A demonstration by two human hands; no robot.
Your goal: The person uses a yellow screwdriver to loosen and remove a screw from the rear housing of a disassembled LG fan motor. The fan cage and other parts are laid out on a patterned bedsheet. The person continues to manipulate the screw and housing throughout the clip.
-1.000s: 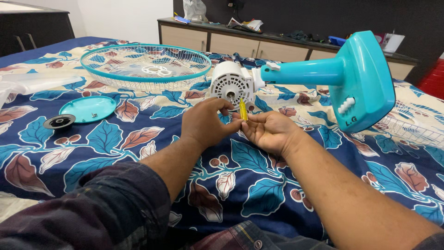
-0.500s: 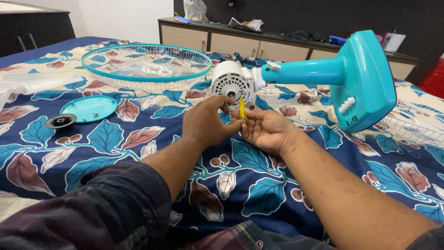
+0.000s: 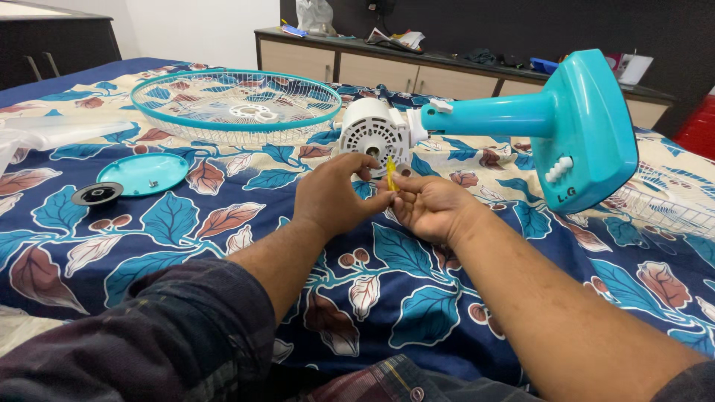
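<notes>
The yellow piece is mostly hidden between the fingertips of the two hands, too small to tell its kind; the left hand covers the lower front of the motor; the second grille is cut off by the right edge; the clear blade runs off the left edge; the things on the cabinet are too small to make out; both forearms leave the bottom edge.
</notes>
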